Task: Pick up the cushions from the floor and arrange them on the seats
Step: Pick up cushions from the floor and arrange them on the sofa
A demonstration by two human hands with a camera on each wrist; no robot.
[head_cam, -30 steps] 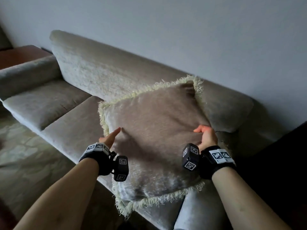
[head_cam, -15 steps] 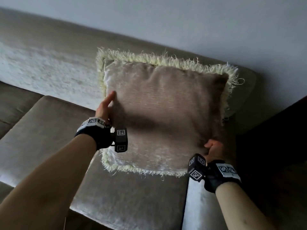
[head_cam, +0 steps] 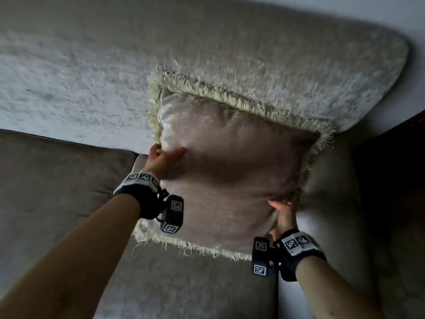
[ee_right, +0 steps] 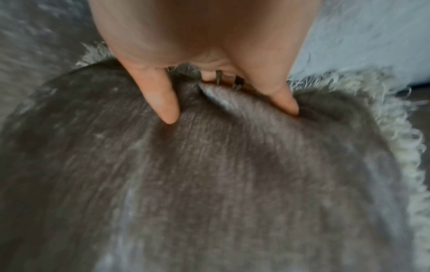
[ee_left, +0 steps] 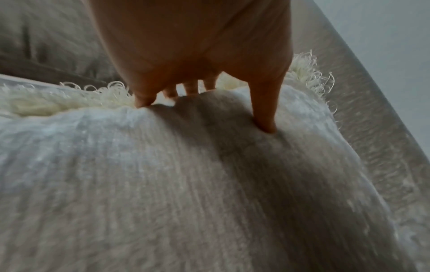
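Note:
A taupe cushion with a cream fringe leans tilted against the sofa backrest near its right end, its lower edge on the seat. My left hand grips its left edge, thumb on the front and fingers curled behind the fringe. My right hand grips the lower right edge beside the armrest. In the left wrist view the left hand pinches the cushion at the fringe. In the right wrist view the right hand bunches the cushion fabric between thumb and fingers.
The grey-beige sofa fills most of the head view, with a second seat section to the left. A dark area lies beyond the armrest on the right. A pale wall shows behind the backrest.
The cushion has gone up and back from the seat front to lean on the backrest. My left hand slid higher on its left edge; my right hand dropped to the lower right edge.

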